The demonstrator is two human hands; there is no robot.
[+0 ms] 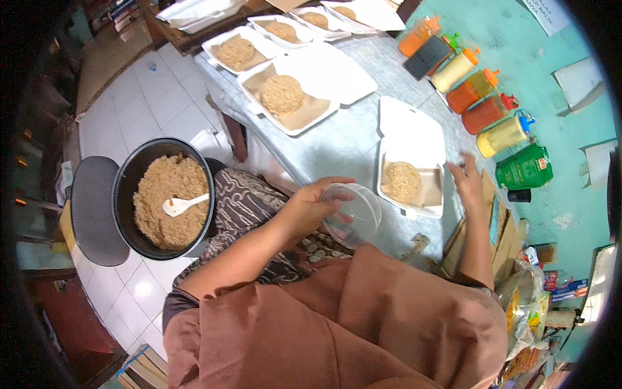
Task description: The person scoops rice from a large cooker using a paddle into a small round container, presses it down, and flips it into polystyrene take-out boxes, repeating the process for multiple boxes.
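Note:
My left hand (311, 206) grips a clear round plastic container (352, 216) by its side, over the near edge of the table. My right hand (467, 182) is raised with its fingers apart, just right of an open white takeaway box (413, 124). In that box a round mound of fried rice (402, 182) sits on brown paper. At my left stands a black pot (121, 214) of fried rice (170, 219), with a white rice paddle (187, 204) lying on the rice.
Several open white boxes (296, 129) with rice mounds line the far left of the table (340, 146). Sauce bottles (486, 114), a dark phone-like slab (427, 57) and a green pouch (525, 167) stand along the wall. Cardboard (457, 248) and plastic bags (522, 291) lie at my right.

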